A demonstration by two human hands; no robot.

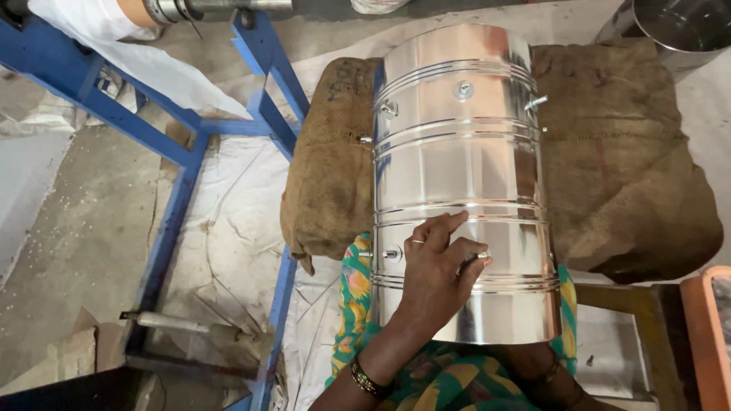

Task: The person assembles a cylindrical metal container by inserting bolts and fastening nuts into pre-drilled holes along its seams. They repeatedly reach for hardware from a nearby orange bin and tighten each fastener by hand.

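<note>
On the sack (624,175) lies a shiny drum (457,152); left hand (438,266) pinches a small bolt (481,255), needing a careful twist; right hand hidden, cannot tell

A grey concrete floor (84,236) is seen at left, partly covered by a creased white sheet (228,228). A blue steel frame (179,164) is set across it. A brown burlap sack (624,167) is laid at centre. A steel vessel (678,30) is placed at top right, an orange edge (704,342) at lower right.
</note>
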